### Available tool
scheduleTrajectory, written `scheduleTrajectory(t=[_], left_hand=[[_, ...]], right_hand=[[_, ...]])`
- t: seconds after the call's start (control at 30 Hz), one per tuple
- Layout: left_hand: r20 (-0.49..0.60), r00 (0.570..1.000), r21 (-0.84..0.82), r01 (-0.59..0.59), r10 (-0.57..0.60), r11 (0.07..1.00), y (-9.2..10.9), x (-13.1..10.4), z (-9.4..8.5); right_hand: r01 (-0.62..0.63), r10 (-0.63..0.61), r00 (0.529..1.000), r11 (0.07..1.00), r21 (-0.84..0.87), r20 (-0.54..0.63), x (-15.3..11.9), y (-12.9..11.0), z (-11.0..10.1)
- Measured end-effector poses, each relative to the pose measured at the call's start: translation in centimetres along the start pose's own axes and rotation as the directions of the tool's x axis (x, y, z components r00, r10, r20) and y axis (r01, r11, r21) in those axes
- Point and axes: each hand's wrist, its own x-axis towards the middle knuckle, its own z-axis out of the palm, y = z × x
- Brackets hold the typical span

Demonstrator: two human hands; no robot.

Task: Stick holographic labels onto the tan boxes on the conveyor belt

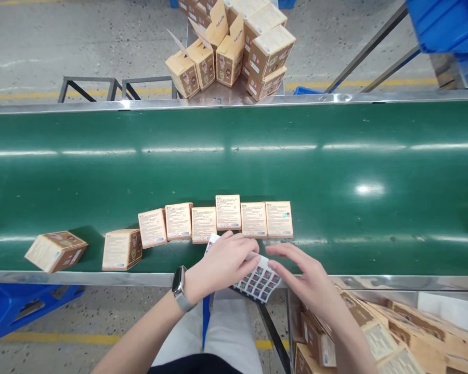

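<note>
My left hand [232, 257], with a watch on its wrist, is closed on a sheet of small square stickers [259, 283] at the belt's near edge. Just right of the sheet is my right hand [302, 267], thumb and forefinger apart, the thumb close to the sheet's edge. Beyond my hands, several small brown boxes stand in an uneven row with their printed pale faces up. The rightmost box [279, 221] bears a small shiny sticker [286, 214]. Another box [228, 212] sits slightly farther back than its neighbours.
A green conveyor belt [354, 156] runs across the view. Two boxes lie turned at the left, one box [56, 252] apart from the rest. More boxes [271, 49], some with raised flaps, stand on a table across the belt. Stacked boxes [378, 337] fill the lower right.
</note>
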Motion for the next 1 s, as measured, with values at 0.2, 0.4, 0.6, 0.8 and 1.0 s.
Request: scheduleTrajectory(t=[0.2,0.4,0.6,0.8,1.0], left_hand=[[-0.03,0.999,0.021,-0.032,0.033,0.999,0.2,0.2,0.3],[-0.025,0.999,-0.039,-0.026,0.025,0.999,0.4,0.6,0.7],[0.021,1.0,-0.037,-0.012,0.013,0.999,0.8,1.0,0.6],[0.028,0.997,-0.034,0.07,-0.069,0.997,1.4,2.3,0.1],[0.002,0.996,0.206,-0.089,0.091,0.974,0.1,3.8,2.5]], right_hand=[[-0.047,0.047,0.997,0.999,-0.003,-0.062,-1.0,-0.9,0.8],[-0.103,0.103,0.991,0.995,-0.004,-0.091,-1.4,-0.7,0.8],[0.119,-0.147,0.983,0.967,-0.224,-0.114,-1.4,-0.6,0.0],[0.278,-0.373,0.884,0.904,-0.325,-0.28,-1.0,-0.9,-0.2],[-0.173,0.402,0.771,0.879,0.445,-0.493,2.4,2.6,-1.6]])
